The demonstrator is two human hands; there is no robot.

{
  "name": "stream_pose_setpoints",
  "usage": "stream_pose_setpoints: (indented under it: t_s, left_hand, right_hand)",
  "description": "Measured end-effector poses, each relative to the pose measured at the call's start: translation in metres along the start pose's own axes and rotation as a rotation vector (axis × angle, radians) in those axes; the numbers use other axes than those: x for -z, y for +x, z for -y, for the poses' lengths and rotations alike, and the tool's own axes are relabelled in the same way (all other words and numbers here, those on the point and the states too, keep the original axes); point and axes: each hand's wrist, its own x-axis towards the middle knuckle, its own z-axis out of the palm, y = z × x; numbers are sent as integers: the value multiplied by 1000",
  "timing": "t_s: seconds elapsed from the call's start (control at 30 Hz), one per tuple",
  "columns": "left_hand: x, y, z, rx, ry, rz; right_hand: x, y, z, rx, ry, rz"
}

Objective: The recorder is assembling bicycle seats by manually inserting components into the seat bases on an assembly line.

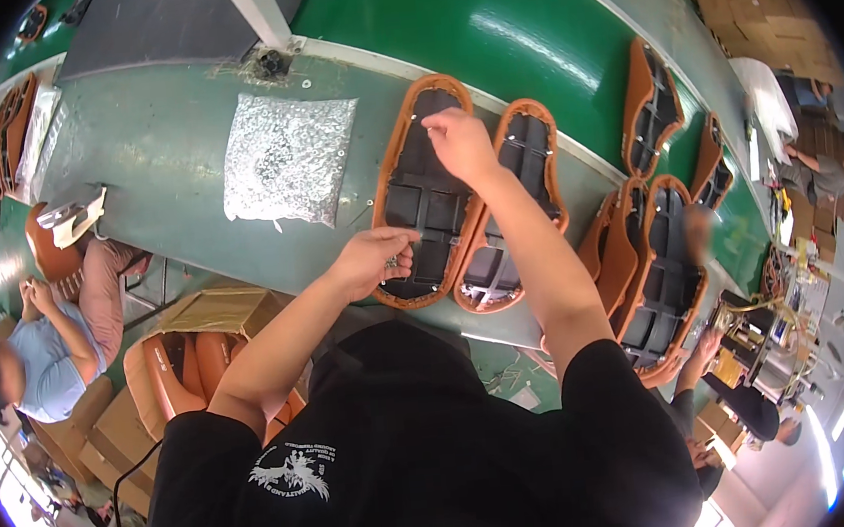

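A long oval panel (424,193) with a brown padded rim and a black ribbed inner face lies on the green table in front of me. My left hand (379,257) is over its near end, the fingers curled round several small shiny metal pieces (394,263); they look like fasteners, but are too small to name surely. My right hand (462,145) is at the far end of the panel, thumb and forefinger pinched near the inner edge. What the pinch holds, if anything, is too small to make out. A second similar panel (524,169) lies close beside, partly under my right forearm.
A silvery bubble-wrap bag (287,160) lies left of the panel. More brown-rimmed panels (665,262) stand at the right, by a co-worker's hand (705,344). An open carton (216,317) with brown parts is at my left. A person (53,351) in light blue sits farther left.
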Motion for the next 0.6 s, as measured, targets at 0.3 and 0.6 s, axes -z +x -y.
stream_pose_setpoints:
  t_s: [0.3,0.6]
  left_hand:
    - [13,14,-7,101,23,-29]
    - [-1,26,-18,56,-153,9]
  right_hand:
    - [-38,59,-29,49,-208,229]
    - [-26,59,-20,102,-531,491]
